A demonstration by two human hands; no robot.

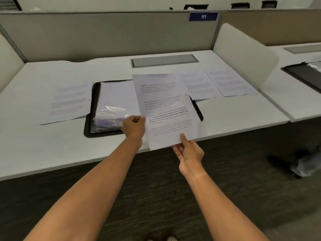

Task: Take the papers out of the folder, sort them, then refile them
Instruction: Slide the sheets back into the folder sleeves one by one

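Observation:
A black folder (90, 117) lies open on the white desk (43, 145), with shiny plastic sleeves (111, 110) showing inside. Above its right half I hold a printed sheet (165, 108) off the desk. My left hand (134, 126) pinches the sheet's left edge. My right hand (189, 150) grips its bottom edge, thumb on top and fingers underneath. One loose printed paper (69, 101) lies left of the folder. Two more papers (199, 86) (227, 82) lie side by side to its right.
A grey cable hatch (164, 60) sits at the back of the desk below the grey partition (104, 35). A white divider (243, 54) bounds the desk on the right; beyond it lies another dark folder (304, 75). Dark carpet lies below the desk's front edge.

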